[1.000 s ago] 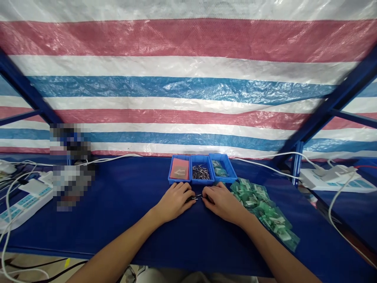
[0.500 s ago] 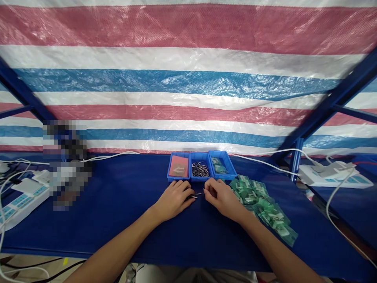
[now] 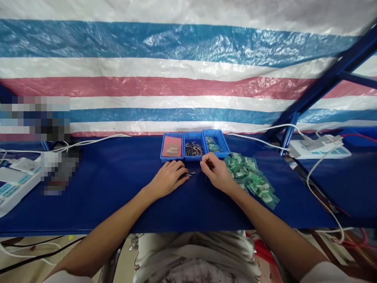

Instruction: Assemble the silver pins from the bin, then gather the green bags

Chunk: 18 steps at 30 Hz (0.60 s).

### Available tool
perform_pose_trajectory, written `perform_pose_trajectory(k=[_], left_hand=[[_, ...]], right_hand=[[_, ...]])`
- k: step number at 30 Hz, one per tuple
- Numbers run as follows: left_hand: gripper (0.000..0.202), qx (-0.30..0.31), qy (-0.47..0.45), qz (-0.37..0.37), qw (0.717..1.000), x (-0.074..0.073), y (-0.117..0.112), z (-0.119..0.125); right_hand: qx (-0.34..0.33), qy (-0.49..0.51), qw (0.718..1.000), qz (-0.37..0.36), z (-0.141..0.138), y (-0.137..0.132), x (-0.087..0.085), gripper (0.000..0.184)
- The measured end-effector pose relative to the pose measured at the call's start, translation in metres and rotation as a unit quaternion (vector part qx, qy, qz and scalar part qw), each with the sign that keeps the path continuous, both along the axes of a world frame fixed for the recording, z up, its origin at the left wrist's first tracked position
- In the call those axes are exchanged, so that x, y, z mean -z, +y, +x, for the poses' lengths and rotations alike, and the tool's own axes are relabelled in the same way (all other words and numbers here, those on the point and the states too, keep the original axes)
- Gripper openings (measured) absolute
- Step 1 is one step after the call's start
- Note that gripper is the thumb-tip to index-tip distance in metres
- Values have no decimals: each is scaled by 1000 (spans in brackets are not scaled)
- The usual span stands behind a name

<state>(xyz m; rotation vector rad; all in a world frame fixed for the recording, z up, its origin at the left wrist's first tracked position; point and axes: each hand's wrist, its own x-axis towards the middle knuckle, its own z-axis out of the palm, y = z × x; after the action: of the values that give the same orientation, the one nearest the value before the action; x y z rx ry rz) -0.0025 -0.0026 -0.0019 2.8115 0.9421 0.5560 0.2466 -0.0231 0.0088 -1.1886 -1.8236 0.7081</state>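
My left hand (image 3: 168, 177) rests on the blue tabletop in front of the left bin, fingers curled together. Slim dark-and-silver metal bits (image 3: 191, 173) stick out between its thumb and forefinger. My right hand (image 3: 216, 169) is closed in a pinch in front of the right bin; whatever its fingertips hold is too small to make out. Just beyond the hands, a middle blue bin (image 3: 193, 149) contains many loose metal bits. A left blue bin (image 3: 172, 147) holds a pink sheet and small pale pieces. Small green-tinted packets lie in the right blue bin (image 3: 216, 142).
A pile of green plastic packets (image 3: 253, 177) spreads beside my right forearm. White power strips (image 3: 319, 148) with cables sit at both sides. Striped plastic sheeting (image 3: 176, 86) hangs behind the table. A blurred-out patch (image 3: 55, 157) covers part of the left side.
The view has tilted down, so bins and hands appear higher and my lap shows more. Both hands keep nearly the same place by the bins, the right still pinched.
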Motion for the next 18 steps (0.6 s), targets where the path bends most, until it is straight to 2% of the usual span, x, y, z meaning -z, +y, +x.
perform_pose_trajectory(k=[4,9,18], left_hand=[[30,0,7,-2,1000,2,1,0],[30,-2,6,-8,1000,1,0,1],[25,-4,4,-17,1000,1,0,-1]], right_hand=[[-33,7,999,-16,0,-1,-5,25],[-31,21,999,-26,-1,-1,-6,26],[-41,132,988,-65,0,5,-2,34]])
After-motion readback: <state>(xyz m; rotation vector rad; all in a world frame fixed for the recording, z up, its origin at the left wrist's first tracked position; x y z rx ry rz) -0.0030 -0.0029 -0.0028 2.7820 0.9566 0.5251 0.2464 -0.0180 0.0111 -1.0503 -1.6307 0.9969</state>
